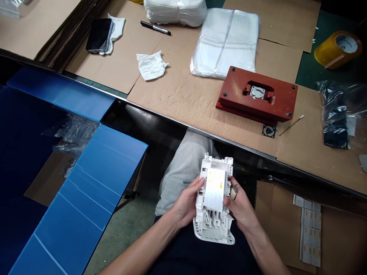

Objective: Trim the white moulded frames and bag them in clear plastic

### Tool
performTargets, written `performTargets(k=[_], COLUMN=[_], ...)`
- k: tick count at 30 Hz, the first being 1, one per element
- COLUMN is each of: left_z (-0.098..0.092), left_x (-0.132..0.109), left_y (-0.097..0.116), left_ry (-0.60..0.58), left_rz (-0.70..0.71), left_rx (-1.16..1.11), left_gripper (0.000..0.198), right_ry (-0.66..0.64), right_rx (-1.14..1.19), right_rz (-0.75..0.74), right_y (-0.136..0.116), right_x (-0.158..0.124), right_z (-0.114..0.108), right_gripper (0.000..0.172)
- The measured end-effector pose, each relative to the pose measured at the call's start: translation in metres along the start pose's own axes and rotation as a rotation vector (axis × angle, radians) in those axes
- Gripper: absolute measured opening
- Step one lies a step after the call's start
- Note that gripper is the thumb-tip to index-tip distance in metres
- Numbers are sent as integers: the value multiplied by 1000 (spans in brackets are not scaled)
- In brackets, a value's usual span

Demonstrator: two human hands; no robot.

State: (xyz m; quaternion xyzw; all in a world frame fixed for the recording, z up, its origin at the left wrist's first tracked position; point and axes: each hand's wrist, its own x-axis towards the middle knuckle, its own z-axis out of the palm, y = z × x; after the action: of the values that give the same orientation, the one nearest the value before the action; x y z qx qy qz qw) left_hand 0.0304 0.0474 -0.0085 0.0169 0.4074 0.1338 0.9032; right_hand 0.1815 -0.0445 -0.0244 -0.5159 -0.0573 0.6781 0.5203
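Over my lap I hold a white moulded plastic housing (214,198) between both hands. A shiny rectangular plate with small yellow marks covers its top face. My left hand (185,204) grips its left side, fingers curled round the edge. My right hand (242,208) clasps its right side with the thumb against the rim. On the table above lies a red metal jig (283,101) with a small grey part (257,92) seated in its recess.
A blue corrugated plastic box (86,198) with open flaps stands at my left. The cardboard-covered table (177,95) carries stacks of clear bags (226,42), a crumpled white cloth (150,65), a phone (99,35), a pen (155,28), yellow tape (338,49) and a cotton swab (292,124). White parts (309,233) lie in a carton at lower right.
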Motion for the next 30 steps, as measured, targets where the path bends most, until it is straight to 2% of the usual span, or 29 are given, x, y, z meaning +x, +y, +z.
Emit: performTargets(k=[2, 7, 13, 15, 18, 20, 30], left_z=[-2, -7, -6, -5, -5, -5, 9], left_x=[0, 1, -6, -14, -26, -31, -42], left_y=[-1, 1, 3, 5, 7, 7, -10], left_ry=[8, -33, 55, 64, 83, 107, 129], left_rz=[0, -32, 36, 107, 163, 146, 182], left_rx=[6, -8, 195, 382, 703, 803, 632], left_gripper=[52, 54, 60, 73, 114, 124, 110], right_ry=[-8, -23, -31, -21, -24, -50, -64], right_rx=[-7, -28, -107, -155, -233, -252, -338], right_rz=[13, 6, -8, -32, -36, -5, -63], right_y=[-1, -8, -8, -5, 2, 4, 10], right_x=[0, 1, 0, -2, -7, -10, -32], right_z=[-1, 0, 6, 7, 6, 5, 8], right_gripper=[84, 64, 56, 55, 56, 59, 59])
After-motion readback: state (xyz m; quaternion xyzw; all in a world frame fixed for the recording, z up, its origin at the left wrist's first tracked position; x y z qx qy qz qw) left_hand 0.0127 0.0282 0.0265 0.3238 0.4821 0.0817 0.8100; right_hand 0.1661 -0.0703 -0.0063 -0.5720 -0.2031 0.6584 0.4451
